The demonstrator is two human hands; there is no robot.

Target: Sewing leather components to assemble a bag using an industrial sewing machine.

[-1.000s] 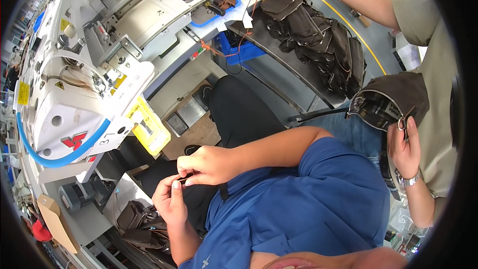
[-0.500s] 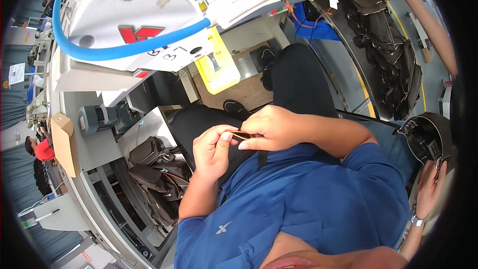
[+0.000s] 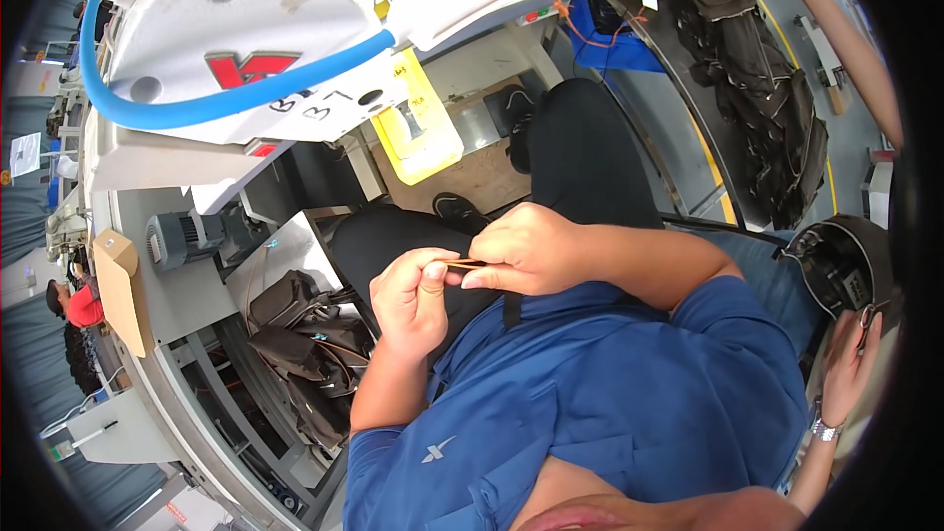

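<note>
A thin narrow strip with tan-orange edges (image 3: 462,264) is stretched between my two hands above my lap. My left hand (image 3: 406,300) pinches one end of it between thumb and fingers. The other end is gripped by my right hand (image 3: 529,251), its fingers curled and its thumb pressed along the strip. Most of the strip is hidden inside my fingers, so its full shape cannot be made out.
A white machine head (image 3: 265,20) with a blue hose (image 3: 236,110) stands ahead at left, beside a yellow plastic piece (image 3: 421,133). Dark bags (image 3: 305,354) lie at my left, and more dark pieces (image 3: 757,88) at right. Another person's hand (image 3: 848,359) holds scissors near a dark bag (image 3: 841,261).
The strip's two edges, bowed apart before, now lie closer together and flatter. Both hands keep their grip and have shifted slightly left in the picture, as has the surrounding scene.
</note>
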